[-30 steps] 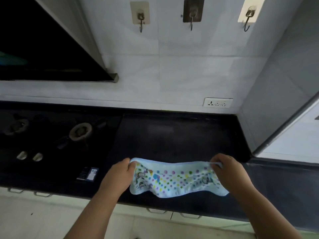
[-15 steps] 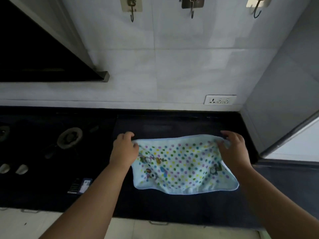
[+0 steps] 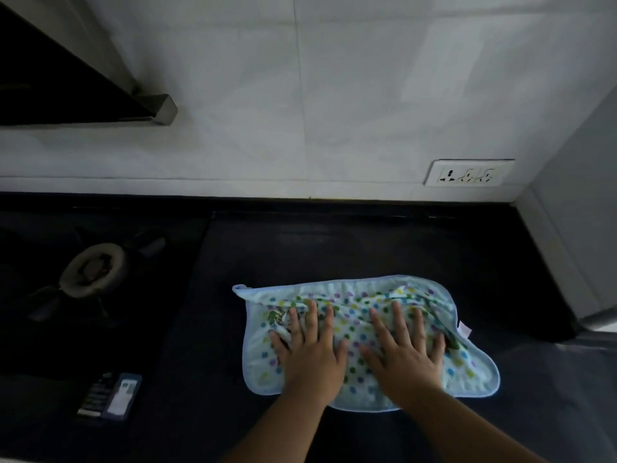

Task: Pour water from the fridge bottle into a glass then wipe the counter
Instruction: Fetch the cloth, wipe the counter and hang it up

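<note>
A light blue cloth [image 3: 474,369] with coloured polka dots lies spread flat on the black counter [image 3: 334,252]. My left hand [image 3: 310,349] presses flat on the cloth's left half, fingers apart. Beside it my right hand [image 3: 404,352] presses flat on the right half, fingers spread too. The two thumbs nearly touch. The cloth is a little rumpled under the fingertips. No bottle or glass is in view.
A gas burner [image 3: 95,270] of the black hob sits to the left, with a small label [image 3: 112,396] near the front. The chimney hood's corner [image 3: 160,108] hangs upper left. A wall socket [image 3: 467,173] is at the back right. A grey side wall [image 3: 584,228] bounds the counter's right end.
The cloth was held up by its two top corners, then laid down on the counter. Both hands let go of the corners and now lie flat on top of it.
</note>
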Demonstrator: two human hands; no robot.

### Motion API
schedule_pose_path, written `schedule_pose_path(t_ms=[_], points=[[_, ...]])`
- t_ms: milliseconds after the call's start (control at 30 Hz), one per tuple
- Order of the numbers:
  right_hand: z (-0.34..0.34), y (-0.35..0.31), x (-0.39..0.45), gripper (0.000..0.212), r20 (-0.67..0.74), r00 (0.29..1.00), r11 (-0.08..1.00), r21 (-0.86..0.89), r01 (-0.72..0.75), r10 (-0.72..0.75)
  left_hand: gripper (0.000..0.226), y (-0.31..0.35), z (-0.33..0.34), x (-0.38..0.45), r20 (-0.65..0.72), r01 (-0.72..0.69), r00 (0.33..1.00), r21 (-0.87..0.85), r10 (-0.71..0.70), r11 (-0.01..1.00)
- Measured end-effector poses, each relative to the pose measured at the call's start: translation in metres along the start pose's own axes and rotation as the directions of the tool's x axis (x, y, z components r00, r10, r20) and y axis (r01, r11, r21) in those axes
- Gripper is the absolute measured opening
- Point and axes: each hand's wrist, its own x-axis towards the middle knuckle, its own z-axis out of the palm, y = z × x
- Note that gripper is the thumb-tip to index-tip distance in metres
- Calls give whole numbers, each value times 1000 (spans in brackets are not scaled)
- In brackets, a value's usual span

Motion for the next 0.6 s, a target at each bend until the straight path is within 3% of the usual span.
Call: schedule_pose_path(t_ms=[100,200,433,600], points=[[5,-12,8,71,-89,996,998,-51,-29,24,70,0,8,17,-143,12,990,13,-10,1000],[-2,-17,27,73,-109,994,997,-71,18,-25,71,-2,5,38,-191,14,981,28,-8,1000],[-18,-42,94,72,-148,985,992,-97,77,-91,70,1,-30,104,-151,13,988,90,1,996],[-34,-55,138,64,-159,985,996,-62,60,-70,71,10,-56,172,-106,-77,990,143,92,987]])
